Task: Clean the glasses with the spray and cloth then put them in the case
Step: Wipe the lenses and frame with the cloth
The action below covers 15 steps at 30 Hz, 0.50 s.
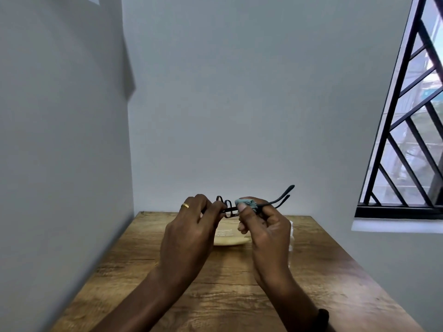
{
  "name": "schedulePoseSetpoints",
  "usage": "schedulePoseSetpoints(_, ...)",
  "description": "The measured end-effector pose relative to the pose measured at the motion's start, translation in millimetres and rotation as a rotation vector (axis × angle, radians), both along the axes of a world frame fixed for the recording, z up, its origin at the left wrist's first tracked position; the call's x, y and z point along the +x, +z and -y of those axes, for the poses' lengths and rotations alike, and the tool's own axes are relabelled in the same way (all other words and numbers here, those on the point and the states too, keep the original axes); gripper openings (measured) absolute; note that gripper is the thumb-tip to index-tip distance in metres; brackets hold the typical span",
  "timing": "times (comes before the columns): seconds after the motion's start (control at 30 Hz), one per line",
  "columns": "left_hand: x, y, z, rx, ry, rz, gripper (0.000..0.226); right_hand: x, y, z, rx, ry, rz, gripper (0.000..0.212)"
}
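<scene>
I hold dark-framed glasses [278,200] above the table, their two temple arms pointing up and to the right. My left hand [189,233], with a gold ring, pinches the frame at its left lens. My right hand [266,231] presses a small light-blue cloth [247,202] against the right lens with thumb and fingers. A cream glasses case [227,238] lies on the wooden table [227,295] behind my hands, partly hidden by them. A clear spray bottle [291,238] stands just behind my right hand, mostly hidden.
A grey wall runs close along the table's left side and another stands behind its far edge. A barred window [407,140] with a white sill is at the right. A dark band sits on my right wrist [322,317].
</scene>
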State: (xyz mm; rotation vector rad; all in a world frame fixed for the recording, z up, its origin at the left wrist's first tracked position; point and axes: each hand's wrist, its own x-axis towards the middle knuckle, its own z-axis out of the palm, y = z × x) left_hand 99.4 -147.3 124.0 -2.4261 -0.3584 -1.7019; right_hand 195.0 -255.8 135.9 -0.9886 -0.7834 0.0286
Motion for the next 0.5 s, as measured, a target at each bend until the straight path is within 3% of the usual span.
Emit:
schedulePoseSetpoints(0.1, -5, -2, -10, -0.019, -0.008, 0.015, 0.021, 5, 9, 9, 0.043, 0.016, -0.062, 0.006)
schedulePoseSetpoints(0.5, -14, 8, -22, -0.031, -0.066, 0.102, 0.011, 15, 45, 29, 0.154, 0.209, -0.256, 0.014)
